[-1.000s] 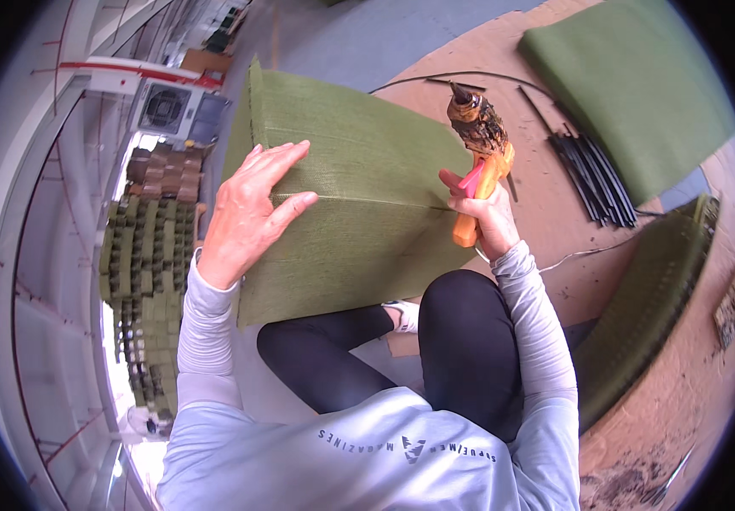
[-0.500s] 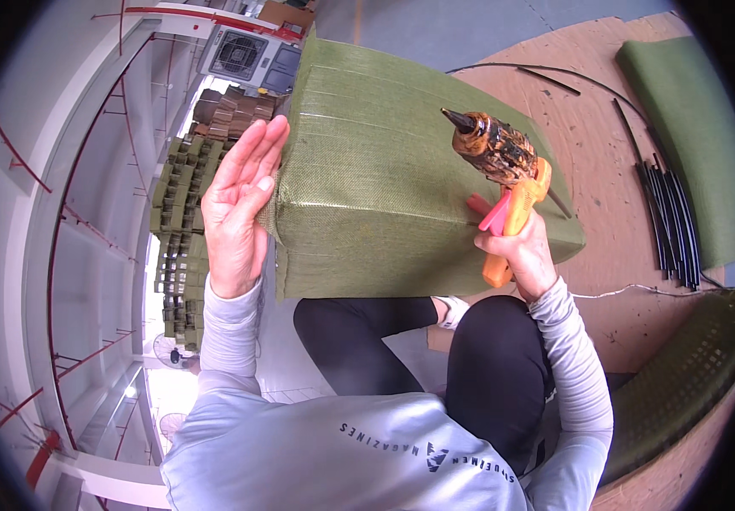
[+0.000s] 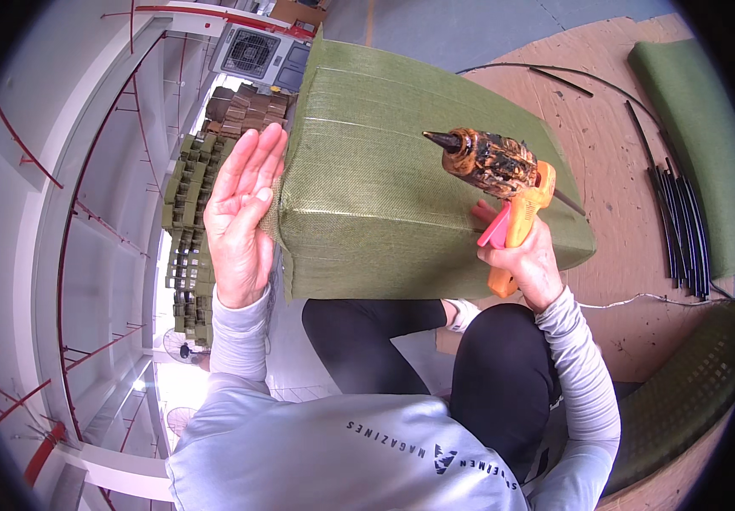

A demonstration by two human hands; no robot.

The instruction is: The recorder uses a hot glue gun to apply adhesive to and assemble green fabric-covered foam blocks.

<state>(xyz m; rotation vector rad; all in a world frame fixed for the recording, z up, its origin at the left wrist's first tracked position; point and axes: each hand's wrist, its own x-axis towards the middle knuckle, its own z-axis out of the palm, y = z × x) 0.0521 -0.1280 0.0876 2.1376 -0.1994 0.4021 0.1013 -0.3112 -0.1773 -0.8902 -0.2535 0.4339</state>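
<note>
A large box-shaped piece covered in green woven fabric [image 3: 367, 162] lies across in front of me above my knees. At its left end, my left hand [image 3: 244, 213] is open, fingers stretched flat and the thumb lying by the fabric's folded edge. Part of the palm is covered by that edge. My right hand [image 3: 531, 260] is closed around the orange handle of a hot glue gun [image 3: 495, 162], whose blackened, stained barrel carries a dark nozzle pointing left over the fabric. Its red trigger shows at my fingers. The nozzle tip appears apart from the fabric.
Several thin black strips [image 3: 678, 230] lie on the wooden board [image 3: 614, 179] at right. Beyond them is another green fabric-covered piece [image 3: 695, 145]. A white cord [image 3: 640, 298] runs from the right-hand side. Stacked green pieces [image 3: 189, 255] and a fan unit [image 3: 250, 53] stand at left.
The glue gun has swung lower and a little left, its nozzle now pointing more level to the left. My left hand stays at the fabric's end; the whole view has shifted slightly.
</note>
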